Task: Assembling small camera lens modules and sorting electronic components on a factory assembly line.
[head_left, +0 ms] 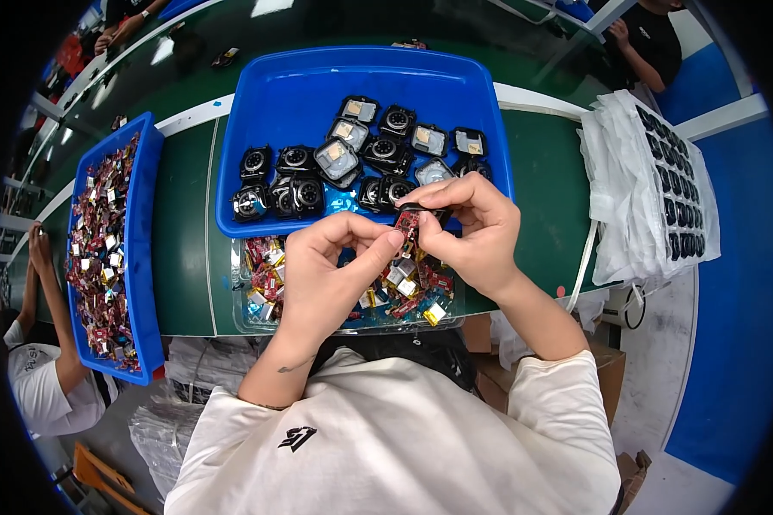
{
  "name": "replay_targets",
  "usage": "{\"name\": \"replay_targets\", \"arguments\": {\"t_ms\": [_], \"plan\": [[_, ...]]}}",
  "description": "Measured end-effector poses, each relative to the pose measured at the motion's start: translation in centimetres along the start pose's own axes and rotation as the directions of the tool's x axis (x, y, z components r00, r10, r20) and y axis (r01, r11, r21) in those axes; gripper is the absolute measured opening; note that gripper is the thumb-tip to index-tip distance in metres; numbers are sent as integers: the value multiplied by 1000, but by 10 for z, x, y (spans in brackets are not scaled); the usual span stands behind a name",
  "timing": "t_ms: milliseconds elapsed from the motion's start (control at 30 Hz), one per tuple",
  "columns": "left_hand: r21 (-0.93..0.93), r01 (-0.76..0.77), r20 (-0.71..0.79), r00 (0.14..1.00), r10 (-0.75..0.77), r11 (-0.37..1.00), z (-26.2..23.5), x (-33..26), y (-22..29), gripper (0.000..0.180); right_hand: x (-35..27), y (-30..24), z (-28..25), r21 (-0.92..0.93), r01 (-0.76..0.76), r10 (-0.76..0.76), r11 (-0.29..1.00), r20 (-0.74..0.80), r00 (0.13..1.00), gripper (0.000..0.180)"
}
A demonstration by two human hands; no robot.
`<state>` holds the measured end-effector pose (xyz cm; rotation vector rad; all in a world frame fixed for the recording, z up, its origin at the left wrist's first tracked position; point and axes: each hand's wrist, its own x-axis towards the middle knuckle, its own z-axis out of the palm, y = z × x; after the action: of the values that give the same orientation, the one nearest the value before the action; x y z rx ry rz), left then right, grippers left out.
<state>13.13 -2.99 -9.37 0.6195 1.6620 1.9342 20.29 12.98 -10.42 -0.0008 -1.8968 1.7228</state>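
Note:
My left hand [328, 264] pinches the edge of a small red circuit board [407, 225] between thumb and forefinger. A dark watch case [416, 209] is gripped by my right hand [477, 225], its thumb beside the board. Board and case meet between my fingertips; how they are joined is hidden. Beneath my hands lies a clear plastic tray [242, 319] of red circuit boards with silver and yellow battery pieces [405, 285]. Just beyond, a blue tray [296, 86] holds several black watch cases [307, 196], some with round backs up, others showing pale insides [336, 158].
At left, a long blue bin [149, 257] is full of red boards. White foam trays [610, 189] of black parts are stacked at right on the green table [537, 163]. Other people work at the left and far right. A cardboard box [605, 378] stands below the table edge.

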Motion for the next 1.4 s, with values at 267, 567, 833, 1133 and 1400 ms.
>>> {"name": "replay_targets", "arguments": {"t_ms": [267, 567, 833, 1133, 1400], "plan": [[70, -15, -87, 996, 21, 997, 1, 4, 5, 10, 1, -1, -3, -6, 9, -8, 1000, 74, 997, 17], [172, -31, -61, 997, 42, 985, -11, 3, 6, 12, 10, -5, -7, -393, 373, -304, 840, 226, 925, 31], [31, 213, 296, 931, -212, 977, -42, -7, 20, 10, 17, -17, -9, 32, 242, -215, 970, 581, 785, 13], [9, 49, 140, 989, -50, 999, -40, -1, 11, 15, 47, -27, -28, -98, 245, -162, 965, 513, 843, 7], [-10, -39, -1, 999, 39, 999, -53, -14, 15, 12, 128, 48, -154, -733, -165, -214, 660, -394, 894, 30]]}}
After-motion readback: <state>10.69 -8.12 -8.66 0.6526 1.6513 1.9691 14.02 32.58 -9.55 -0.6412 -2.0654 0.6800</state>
